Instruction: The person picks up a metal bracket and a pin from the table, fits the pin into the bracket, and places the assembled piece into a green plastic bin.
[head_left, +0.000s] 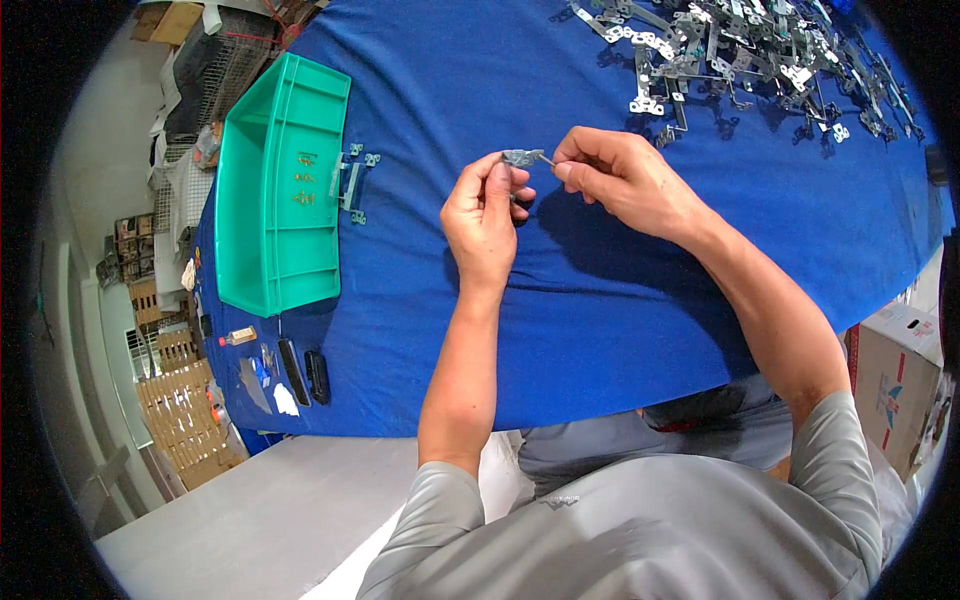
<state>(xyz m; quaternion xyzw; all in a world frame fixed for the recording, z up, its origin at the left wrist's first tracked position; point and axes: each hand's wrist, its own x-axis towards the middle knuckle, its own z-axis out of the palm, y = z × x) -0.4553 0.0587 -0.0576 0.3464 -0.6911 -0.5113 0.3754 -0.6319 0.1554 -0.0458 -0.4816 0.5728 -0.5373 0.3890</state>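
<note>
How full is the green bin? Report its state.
Nearly empty. The green bin sits upright on the blue table, its floor mostly bare, holding only a few small yellowish pieces.

Grey short-sleeved shirt (pixel 600 540) — small dark logo on chest — bare forearms, grey trousers (pixel 610 440).

1 green bin (pixel 270 240) at left edge of table (pixel 600 280), w/ 3 small parts (pixel 305 180) inside. 2 black bars (pixel 305 375) at near-left corner. 1 metal piece (pixel 522 157) btw. left hand (pixel 487 220) and right hand (pixel 620 175). Brackets (pixel 740 50), far-right corner: too many to count.
</note>
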